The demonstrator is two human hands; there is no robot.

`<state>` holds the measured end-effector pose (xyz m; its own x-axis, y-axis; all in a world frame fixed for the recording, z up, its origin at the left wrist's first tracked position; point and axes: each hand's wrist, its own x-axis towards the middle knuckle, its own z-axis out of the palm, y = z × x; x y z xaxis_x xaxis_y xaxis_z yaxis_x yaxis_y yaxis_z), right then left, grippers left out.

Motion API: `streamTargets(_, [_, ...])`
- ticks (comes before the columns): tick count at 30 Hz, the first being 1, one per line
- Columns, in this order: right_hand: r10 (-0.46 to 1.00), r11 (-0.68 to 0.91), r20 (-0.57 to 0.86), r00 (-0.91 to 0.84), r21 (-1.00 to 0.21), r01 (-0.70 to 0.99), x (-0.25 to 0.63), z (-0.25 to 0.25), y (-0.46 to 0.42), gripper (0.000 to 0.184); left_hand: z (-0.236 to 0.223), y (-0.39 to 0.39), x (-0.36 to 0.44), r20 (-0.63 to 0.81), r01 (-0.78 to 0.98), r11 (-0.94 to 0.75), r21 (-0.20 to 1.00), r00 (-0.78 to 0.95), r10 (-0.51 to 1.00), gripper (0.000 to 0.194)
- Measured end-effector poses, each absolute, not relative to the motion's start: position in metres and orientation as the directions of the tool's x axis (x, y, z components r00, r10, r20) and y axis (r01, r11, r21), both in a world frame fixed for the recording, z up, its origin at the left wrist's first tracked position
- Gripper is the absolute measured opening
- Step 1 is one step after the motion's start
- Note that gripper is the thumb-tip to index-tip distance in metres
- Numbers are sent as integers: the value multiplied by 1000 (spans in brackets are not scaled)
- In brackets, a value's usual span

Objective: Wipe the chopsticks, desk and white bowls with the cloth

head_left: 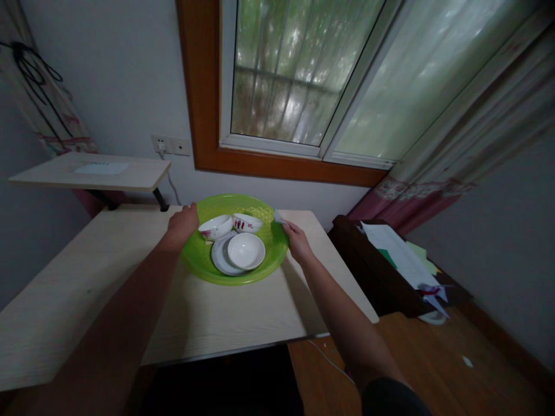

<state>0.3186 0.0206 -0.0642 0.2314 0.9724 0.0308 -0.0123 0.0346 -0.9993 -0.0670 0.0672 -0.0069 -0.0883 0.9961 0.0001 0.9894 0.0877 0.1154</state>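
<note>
A round green plastic basin (pixel 197 266) is at the back of the pale wooden desk (pixel 225 323). My left hand (pixel 184 223) grips its left rim with the fingers curled. On the opposite side, my right hand (pixel 298 238) is closed at the right rim, with a small pale cloth or paper (pixel 280 217) at its fingertips. Inside the basin, a plain white bowl (pixel 246 252) rests on a white plate (pixel 219 254). Behind them lean a flower-patterned bowl (pixel 215 227) and a bowl with red markings (pixel 247 223), both tilted.
A raised shelf (pixel 130 180) with a paper on it stands at the desk's back left. The wall socket (pixel 170 145) and window (pixel 295 86) are behind. Right of the desk, a dark brown box-like piece (pixel 359 260) carries papers (pixel 396 254). A white cable (pixel 332 361) crosses the floor.
</note>
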Motion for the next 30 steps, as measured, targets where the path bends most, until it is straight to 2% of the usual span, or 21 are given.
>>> streamTargets(10, [958, -24, -49, 282, -995, -93, 317, -78, -45, 65, -9, 70, -69, -6, 992, 74, 105, -74, 997, 56])
streamTargets(16, [967, -32, -31, 253, -999, 2, 316, -62, 1, 63, -9, 71, -70, -17, 989, 81, 124, -79, 997, 57])
streamTargets(22, [991, -43, -39, 131, -999, 28, 317, -43, 52, 47, -9, 68, -69, -1, 988, 99, 118, -99, 995, 58])
streamTargets(25, [993, -36, -31, 117, -999, 39, 317, -43, 57, 48, -9, 64, -67, 11, 986, 121, 116, -123, 992, 57])
streamTargets(30, [988, 1, -5, 156, -999, -40, 321, -60, 30, 53, -9, 59, -64, 23, 980, 145, 135, -150, 988, 57])
